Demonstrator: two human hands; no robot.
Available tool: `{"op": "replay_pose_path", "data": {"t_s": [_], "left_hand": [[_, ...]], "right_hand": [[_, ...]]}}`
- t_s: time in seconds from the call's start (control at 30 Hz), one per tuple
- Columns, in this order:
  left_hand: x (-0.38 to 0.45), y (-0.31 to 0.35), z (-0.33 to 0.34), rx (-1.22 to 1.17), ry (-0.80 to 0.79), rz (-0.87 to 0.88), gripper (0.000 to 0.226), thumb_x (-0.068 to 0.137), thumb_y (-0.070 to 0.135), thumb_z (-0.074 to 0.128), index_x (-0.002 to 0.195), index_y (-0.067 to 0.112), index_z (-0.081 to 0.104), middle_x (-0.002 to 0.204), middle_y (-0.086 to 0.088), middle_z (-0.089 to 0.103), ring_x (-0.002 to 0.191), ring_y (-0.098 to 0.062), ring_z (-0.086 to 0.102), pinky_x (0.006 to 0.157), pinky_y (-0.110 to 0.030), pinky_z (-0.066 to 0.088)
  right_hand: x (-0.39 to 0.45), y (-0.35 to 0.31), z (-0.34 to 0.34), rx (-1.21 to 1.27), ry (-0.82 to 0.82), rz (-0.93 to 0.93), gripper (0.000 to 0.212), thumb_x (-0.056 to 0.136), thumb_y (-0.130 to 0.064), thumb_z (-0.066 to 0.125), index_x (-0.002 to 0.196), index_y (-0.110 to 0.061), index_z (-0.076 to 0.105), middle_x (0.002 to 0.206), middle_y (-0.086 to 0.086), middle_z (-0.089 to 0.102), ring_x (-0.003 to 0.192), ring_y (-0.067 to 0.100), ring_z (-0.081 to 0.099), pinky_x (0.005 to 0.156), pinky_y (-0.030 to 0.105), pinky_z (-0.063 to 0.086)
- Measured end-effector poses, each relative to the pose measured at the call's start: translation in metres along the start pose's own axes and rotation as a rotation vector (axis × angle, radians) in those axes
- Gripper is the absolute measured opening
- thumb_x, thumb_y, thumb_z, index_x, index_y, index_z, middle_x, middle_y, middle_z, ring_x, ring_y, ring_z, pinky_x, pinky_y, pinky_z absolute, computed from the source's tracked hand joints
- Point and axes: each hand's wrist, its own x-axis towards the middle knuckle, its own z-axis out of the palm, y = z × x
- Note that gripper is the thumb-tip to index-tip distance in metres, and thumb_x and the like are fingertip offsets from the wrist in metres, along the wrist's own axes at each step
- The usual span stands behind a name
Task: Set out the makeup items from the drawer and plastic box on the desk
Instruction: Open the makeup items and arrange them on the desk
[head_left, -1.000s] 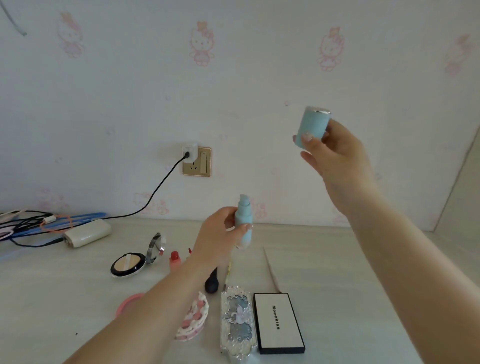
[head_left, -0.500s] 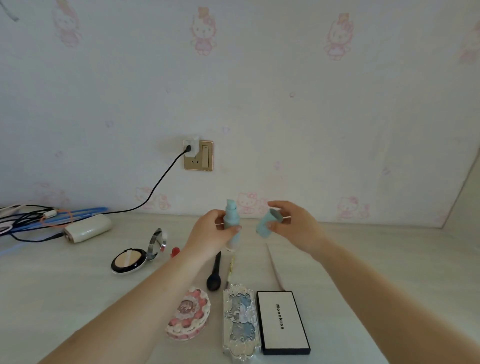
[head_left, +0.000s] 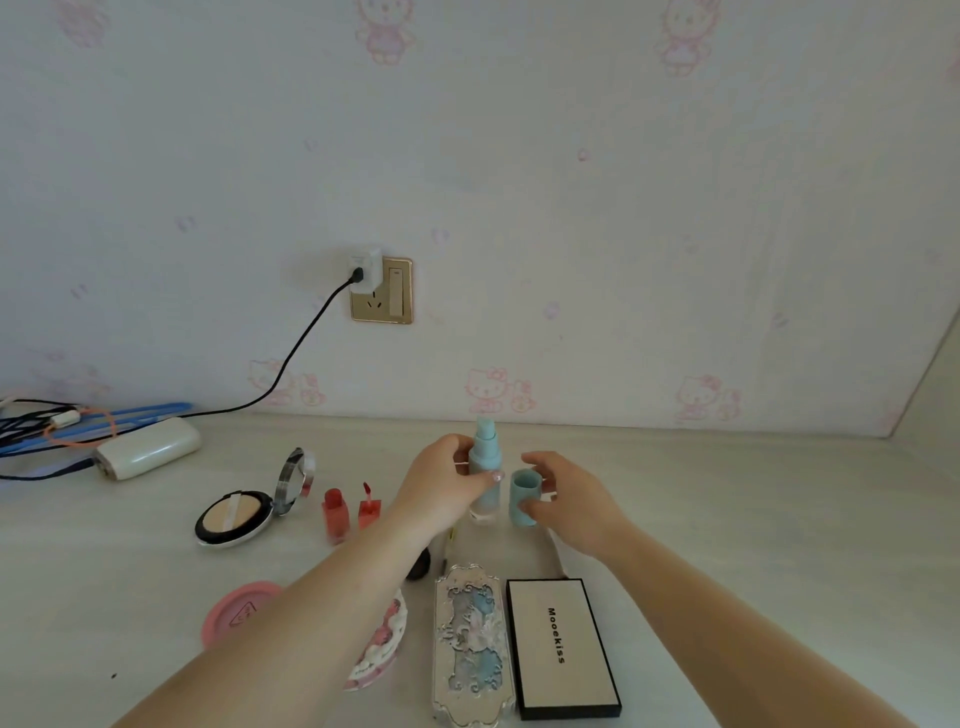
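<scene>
Bottle and cap set down at desk middle

Left hand (head_left: 441, 493) grasps the bottle (head_left: 484, 480) around its body, thumb in front, and holds it upright on the desk (head_left: 753, 519) with the pump bare. Right hand (head_left: 571, 499) pinches the cap (head_left: 523, 496), which stands open end up just right of the bottle; both fingers sets are curled on their things. Bottle looks small, light and smooth (probably plastic or glass, I cannot tell which), so it can tip easily; the best hold is low on the body, not the thin pump. Cap is light and stiff, easy to take by its sides. Nearer lie two palettes (head_left: 563, 647), and left of the hands a compact (head_left: 234, 519).
</scene>
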Motion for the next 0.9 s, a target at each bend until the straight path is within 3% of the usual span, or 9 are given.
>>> {"op": "replay_pose_path", "data": {"t_s": [0.4, 0.9], "left_hand": [[0.0046, -0.0064, 0.0062, 0.029, 0.001, -0.012, 0.043, 0.081, 0.019, 0.072, 0.120, 0.011, 0.055, 0.115, 0.000, 0.063, 0.099, -0.013, 0.060, 0.088, -0.028, 0.047], [0.0062, -0.0099, 0.0099, 0.024, -0.003, -0.016, 0.045, 0.081, 0.020, 0.073, 0.121, 0.012, 0.055, 0.119, -0.002, 0.064, 0.101, -0.013, 0.060, 0.091, -0.029, 0.048]], "right_hand": [[0.0009, 0.0065, 0.0039, -0.028, -0.004, -0.001, 0.050, 0.080, -0.013, 0.067, 0.127, -0.023, 0.053, 0.121, -0.004, 0.059, 0.097, 0.008, 0.054, 0.086, 0.019, 0.041], [-0.0018, 0.0099, 0.0046, -0.004, -0.010, 0.014, 0.062, 0.082, -0.013, 0.067, 0.136, -0.025, 0.041, 0.115, -0.004, 0.057, 0.100, 0.008, 0.054, 0.084, 0.017, 0.039]]}}
